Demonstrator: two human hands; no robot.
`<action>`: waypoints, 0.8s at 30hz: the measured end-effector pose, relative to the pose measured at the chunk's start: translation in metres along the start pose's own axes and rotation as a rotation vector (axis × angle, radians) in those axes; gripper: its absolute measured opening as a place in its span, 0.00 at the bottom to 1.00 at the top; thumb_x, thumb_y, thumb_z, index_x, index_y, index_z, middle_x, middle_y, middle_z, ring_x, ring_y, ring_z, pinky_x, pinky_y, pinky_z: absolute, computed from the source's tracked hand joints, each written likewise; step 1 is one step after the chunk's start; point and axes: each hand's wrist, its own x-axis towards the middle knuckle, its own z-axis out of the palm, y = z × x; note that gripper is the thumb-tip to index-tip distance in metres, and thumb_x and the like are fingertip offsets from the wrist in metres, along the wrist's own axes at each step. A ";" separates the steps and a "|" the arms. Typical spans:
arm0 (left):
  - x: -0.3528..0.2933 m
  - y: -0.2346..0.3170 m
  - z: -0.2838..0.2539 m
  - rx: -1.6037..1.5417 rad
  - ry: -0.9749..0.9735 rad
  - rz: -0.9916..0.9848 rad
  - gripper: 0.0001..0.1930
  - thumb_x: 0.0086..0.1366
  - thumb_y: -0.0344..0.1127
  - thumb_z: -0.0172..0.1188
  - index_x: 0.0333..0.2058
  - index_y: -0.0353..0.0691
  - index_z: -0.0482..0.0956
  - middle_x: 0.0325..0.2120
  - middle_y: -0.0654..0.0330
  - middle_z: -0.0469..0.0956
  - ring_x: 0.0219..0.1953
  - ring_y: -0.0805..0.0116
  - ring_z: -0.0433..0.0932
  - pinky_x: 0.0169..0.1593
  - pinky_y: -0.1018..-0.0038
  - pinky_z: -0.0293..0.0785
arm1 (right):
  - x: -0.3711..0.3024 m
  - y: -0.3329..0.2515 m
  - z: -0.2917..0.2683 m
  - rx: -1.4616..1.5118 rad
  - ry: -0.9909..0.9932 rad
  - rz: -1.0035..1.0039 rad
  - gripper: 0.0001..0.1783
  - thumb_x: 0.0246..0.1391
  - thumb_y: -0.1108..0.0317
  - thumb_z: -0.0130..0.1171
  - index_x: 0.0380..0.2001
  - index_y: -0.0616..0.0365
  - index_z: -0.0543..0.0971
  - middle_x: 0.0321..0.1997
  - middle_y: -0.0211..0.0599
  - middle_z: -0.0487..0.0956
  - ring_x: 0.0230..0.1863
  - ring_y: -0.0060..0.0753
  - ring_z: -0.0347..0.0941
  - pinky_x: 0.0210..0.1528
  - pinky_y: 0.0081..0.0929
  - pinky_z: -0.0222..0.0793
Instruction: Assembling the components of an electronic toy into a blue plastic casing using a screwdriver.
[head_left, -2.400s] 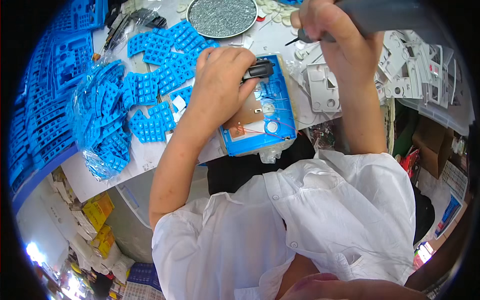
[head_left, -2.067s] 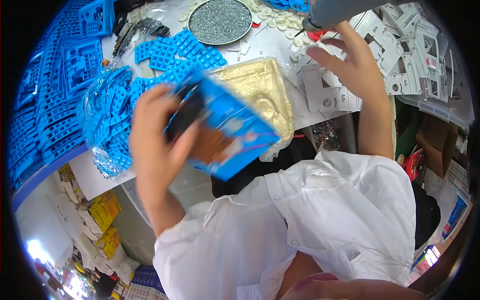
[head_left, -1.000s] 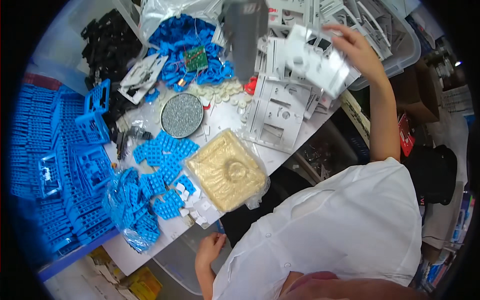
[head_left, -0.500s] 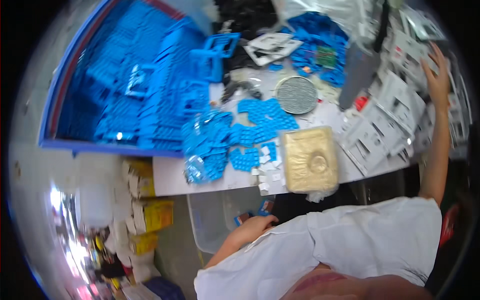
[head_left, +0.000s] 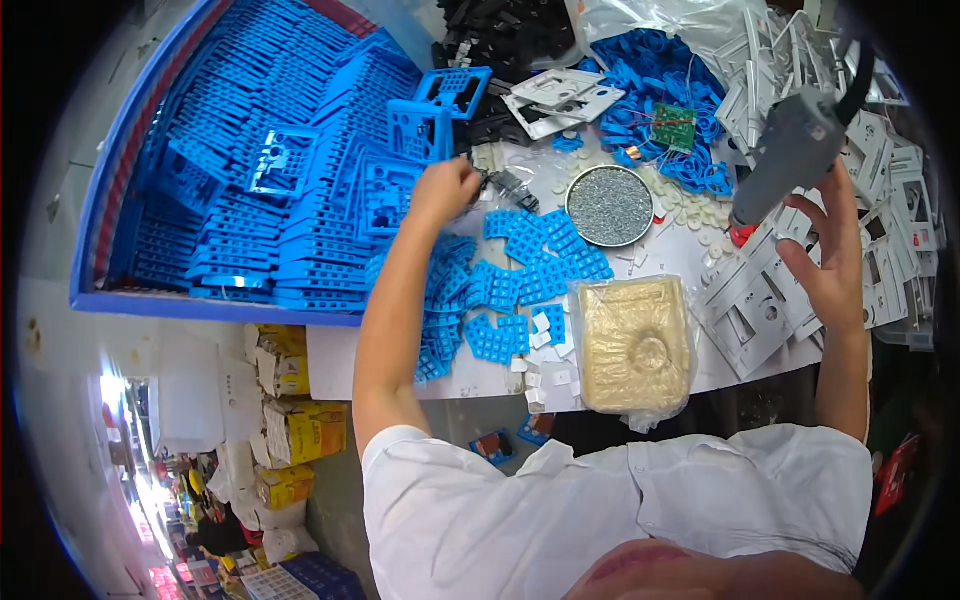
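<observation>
My left hand [head_left: 447, 190] is at the right edge of the blue crate, its fingers curled closed. Whatever it may hold is hidden. Just right of its fingertips lie small grey and black parts [head_left: 512, 190]. My right hand [head_left: 832, 262] hovers over flat white plastic panels [head_left: 762, 315], thumb and fingers apart with nothing between them. Close above that hand hangs a grey electric screwdriver [head_left: 795, 145], its tip pointing down and left. A round tin of small metal pieces [head_left: 610, 205] sits between the hands, with a wrapped yellowish block [head_left: 636, 340] nearer me.
A large blue crate [head_left: 215, 305] packed with blue plastic frames [head_left: 330, 220] takes up the left. Blue keypad sheets [head_left: 540, 265] and small white caps [head_left: 540, 340] cover the middle. Farther back are blue parts with a green circuit board [head_left: 673, 127] and black parts [head_left: 505, 35].
My left hand has risen from below the table edge to beside the crate. My right hand has come back from the far right panels toward the screwdriver.
</observation>
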 end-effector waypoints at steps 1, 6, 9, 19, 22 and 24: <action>0.026 -0.002 0.014 0.060 -0.016 -0.070 0.13 0.64 0.43 0.63 0.36 0.37 0.86 0.33 0.46 0.85 0.38 0.44 0.83 0.43 0.55 0.78 | -0.003 0.002 0.002 0.005 0.019 0.001 0.54 0.49 0.69 0.71 0.76 0.58 0.54 0.74 0.46 0.63 0.70 0.43 0.64 0.65 0.43 0.67; 0.102 -0.002 0.076 0.103 0.149 -0.033 0.14 0.66 0.37 0.59 0.49 0.42 0.81 0.49 0.49 0.81 0.50 0.46 0.81 0.52 0.55 0.77 | -0.010 0.011 0.001 -0.072 0.030 0.006 0.52 0.52 0.73 0.71 0.76 0.60 0.53 0.72 0.48 0.65 0.70 0.44 0.64 0.65 0.43 0.68; 0.117 -0.005 0.087 0.116 0.144 -0.130 0.20 0.66 0.34 0.58 0.57 0.45 0.75 0.59 0.50 0.74 0.55 0.45 0.78 0.56 0.54 0.77 | -0.009 0.009 0.003 -0.117 0.058 -0.002 0.51 0.53 0.73 0.69 0.75 0.60 0.54 0.71 0.48 0.65 0.69 0.45 0.65 0.64 0.43 0.68; 0.112 0.010 0.051 0.103 0.298 -0.025 0.10 0.65 0.37 0.59 0.43 0.42 0.82 0.42 0.52 0.80 0.46 0.47 0.80 0.48 0.57 0.77 | -0.043 -0.013 -0.001 0.022 0.163 -0.261 0.40 0.56 0.76 0.59 0.72 0.63 0.59 0.62 0.60 0.72 0.59 0.49 0.72 0.50 0.42 0.73; 0.113 0.032 0.057 0.026 0.288 0.034 0.09 0.64 0.37 0.60 0.39 0.41 0.84 0.38 0.52 0.81 0.44 0.49 0.80 0.47 0.58 0.77 | -0.050 -0.021 0.005 0.054 0.014 -0.284 0.36 0.54 0.79 0.58 0.67 0.67 0.64 0.53 0.60 0.76 0.48 0.47 0.74 0.39 0.39 0.73; 0.121 0.047 0.069 -0.010 0.321 0.092 0.09 0.63 0.38 0.61 0.37 0.41 0.84 0.37 0.52 0.81 0.42 0.49 0.81 0.47 0.58 0.77 | -0.045 -0.029 0.013 0.041 -0.029 -0.332 0.29 0.49 0.81 0.59 0.58 0.71 0.72 0.44 0.55 0.80 0.39 0.43 0.76 0.36 0.35 0.70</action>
